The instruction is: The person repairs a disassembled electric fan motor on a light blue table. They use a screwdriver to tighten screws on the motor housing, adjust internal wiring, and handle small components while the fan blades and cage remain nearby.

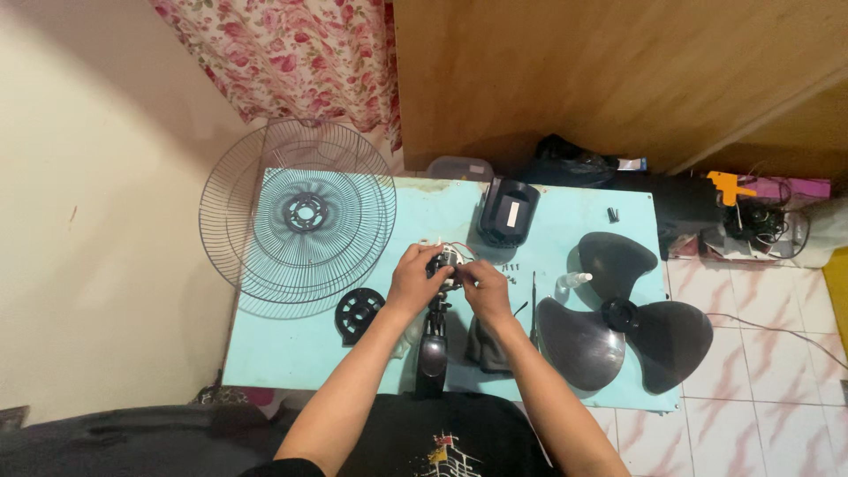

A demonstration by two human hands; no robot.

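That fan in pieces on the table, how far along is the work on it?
Already off and laid out: the wire grilles, three-bladed fan blade, black motor cover and round black ring. In hand: the left hand and right hand both grip the motor unit, its wires showing. Left: small screws and a screwdriver lie unused beside.

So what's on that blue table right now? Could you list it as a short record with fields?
Surface: light blue table
Left hand: left hand grips the fan motor
Right hand: right hand on the same motor, which has red and white wires
Left of hands: wire fan guards, round black ring
Right of hands: dark three-blade fan blade, screwdriver
Behind: black motor cover
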